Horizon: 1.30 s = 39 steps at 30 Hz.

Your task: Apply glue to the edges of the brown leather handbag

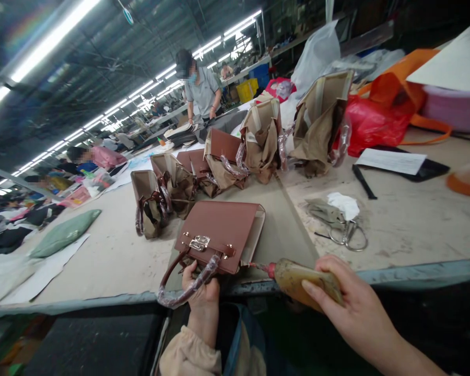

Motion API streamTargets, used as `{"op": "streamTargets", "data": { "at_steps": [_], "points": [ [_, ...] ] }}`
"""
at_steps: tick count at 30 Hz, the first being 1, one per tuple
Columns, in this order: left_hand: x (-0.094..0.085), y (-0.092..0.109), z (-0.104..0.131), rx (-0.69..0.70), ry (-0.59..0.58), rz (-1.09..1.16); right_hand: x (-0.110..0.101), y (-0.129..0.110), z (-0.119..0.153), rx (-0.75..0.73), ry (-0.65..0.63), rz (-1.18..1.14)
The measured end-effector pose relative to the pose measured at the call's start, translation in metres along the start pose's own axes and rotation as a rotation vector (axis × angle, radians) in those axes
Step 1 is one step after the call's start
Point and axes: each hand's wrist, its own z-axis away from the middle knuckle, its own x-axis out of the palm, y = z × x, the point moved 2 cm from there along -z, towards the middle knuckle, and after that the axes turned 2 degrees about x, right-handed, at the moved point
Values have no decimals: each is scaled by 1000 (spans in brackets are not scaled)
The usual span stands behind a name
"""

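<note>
I see a green cushion at 9 o'clock on the left of the workbench. Left hand at 6 o'clock, fingers curled around the bottom edge of the brown handbag, beside its plastic-wrapped handle. Bag lies flat at frame centre, gold clasp facing up, near the bench's front edge. Behind it, at 12 o'clock, a row of brown handbags stuffed with paper stands upright. Right hand at 5 o'clock, clenched around a glue squeeze bottle; the red nozzle points left, tip just beside the bag's right bottom corner, contact I cannot tell. Scissors and a rag at 3 o'clock, well apart from both hands. Red plastic bag at 2 o'clock. A co-worker stands at the far bench, 11 o'clock.
</note>
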Motion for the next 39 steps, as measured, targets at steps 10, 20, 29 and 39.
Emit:
{"op": "streamTargets", "data": {
  "at_steps": [10,20,29,39],
  "points": [
    [8,-3,4,-146,134,548,-12,-10,-1,166,50,85],
    [7,2,5,-130,110,534,-16,-9,-2,123,37,155],
    [12,7,10,-139,103,559,-11,-4,3,121,69,122],
    [8,0,6,-98,81,481,-1,-14,-1,70,79,63]
  ]
}}
